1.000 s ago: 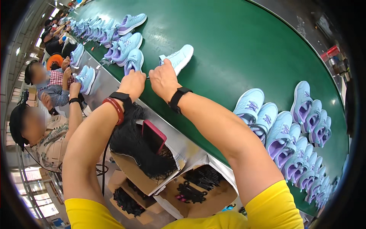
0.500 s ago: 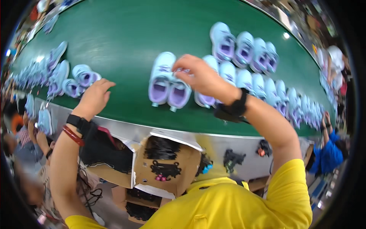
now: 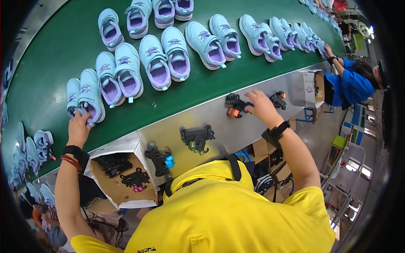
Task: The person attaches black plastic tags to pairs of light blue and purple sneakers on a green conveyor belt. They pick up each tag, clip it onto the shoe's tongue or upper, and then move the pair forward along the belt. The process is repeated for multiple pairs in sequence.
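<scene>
Because the shoes [image 3: 124, 69] stand with heels toward the person, probably for easy reach, the left hand [image 3: 79, 130] meets 1 pair on the green desk [image 3: 185, 96] from behind, fingers curled at the heels, grip unclear. The right arm is bent outward, fingers spread beside black plastic hangers [image 3: 233, 100].

Dark lettering [image 3: 146, 250] on yellow fabric shirt [image 3: 228, 211], well below left hand [image 3: 79, 127]; pale character [image 3: 192, 144] on small green tag [image 3: 196, 149], left of right hand [image 3: 262, 107].
</scene>
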`<state>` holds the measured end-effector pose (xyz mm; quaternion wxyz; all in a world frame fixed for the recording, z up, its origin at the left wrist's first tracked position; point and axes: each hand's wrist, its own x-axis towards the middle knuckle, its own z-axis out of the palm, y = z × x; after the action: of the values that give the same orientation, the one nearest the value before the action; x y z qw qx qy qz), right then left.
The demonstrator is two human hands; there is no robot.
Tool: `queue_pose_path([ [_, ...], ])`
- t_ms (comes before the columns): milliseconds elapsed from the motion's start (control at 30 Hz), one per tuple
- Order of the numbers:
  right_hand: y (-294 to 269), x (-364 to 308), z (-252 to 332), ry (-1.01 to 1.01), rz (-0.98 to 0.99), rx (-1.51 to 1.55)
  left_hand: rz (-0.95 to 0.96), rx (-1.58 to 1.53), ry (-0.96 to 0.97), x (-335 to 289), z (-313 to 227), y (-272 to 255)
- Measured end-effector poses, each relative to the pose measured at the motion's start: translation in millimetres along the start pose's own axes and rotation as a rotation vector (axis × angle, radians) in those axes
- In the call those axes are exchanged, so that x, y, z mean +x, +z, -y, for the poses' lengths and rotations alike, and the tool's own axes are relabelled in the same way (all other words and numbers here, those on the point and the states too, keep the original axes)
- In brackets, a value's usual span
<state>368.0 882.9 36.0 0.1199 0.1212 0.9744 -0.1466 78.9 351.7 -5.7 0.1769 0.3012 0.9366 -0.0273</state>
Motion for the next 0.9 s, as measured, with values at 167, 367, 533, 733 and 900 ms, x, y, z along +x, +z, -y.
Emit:
queue_pose_path([
  [167,27,-7,-11,-0.050,-0.010,0.079,-0.026,-0.137,-0.091,3,-13,-6],
  [367,18,-5,-3,0.114,-0.040,0.335,0.056,-0.388,0.065,-20,13,-40],
  [533,2,65,155,-0.017,0.360,0.845,0.034,-0.275,0.202,-38,45,-25],
  [733,48,137,371,-0.072,0.991,1.088,-0.034,-0.362,0.183,-26,54,7],
  [900,93,146,419,0.111,1.062,1.215,-0.151,-0.490,0.128,-37,64,7],
])
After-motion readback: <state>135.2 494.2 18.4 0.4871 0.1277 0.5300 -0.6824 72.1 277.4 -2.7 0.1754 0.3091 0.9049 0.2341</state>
